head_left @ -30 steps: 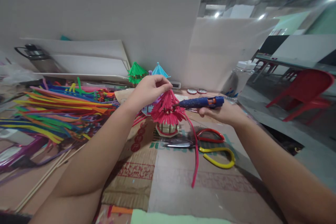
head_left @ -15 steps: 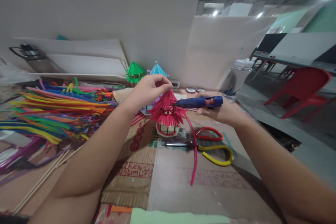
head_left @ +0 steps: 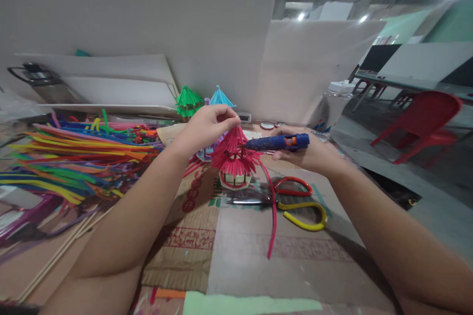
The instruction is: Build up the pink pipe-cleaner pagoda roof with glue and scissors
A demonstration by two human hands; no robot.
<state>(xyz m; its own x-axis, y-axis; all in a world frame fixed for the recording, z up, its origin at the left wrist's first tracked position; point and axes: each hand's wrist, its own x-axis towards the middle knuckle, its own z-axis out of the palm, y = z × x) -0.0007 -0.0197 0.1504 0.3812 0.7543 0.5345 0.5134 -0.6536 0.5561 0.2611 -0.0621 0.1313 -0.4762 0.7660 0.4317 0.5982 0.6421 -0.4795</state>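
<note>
A small pink pavilion model with a fringed roof stands on flattened cardboard. My left hand pinches the tip of its pink roof from above, fingers closed. My right hand grips a blue glue gun, held level, its nozzle touching the right side of the roof. A long pink pipe cleaner hangs from the model down across the cardboard.
Scissors with red and yellow handles lie just right of the model. A heap of coloured pipe cleaners fills the left. Green and blue pavilions stand behind, before white boards. A water bottle and red chair are at right.
The glue gun and my right hand have shifted slightly left, toward the roof. My left hand keeps its pinch on the roof tip.
</note>
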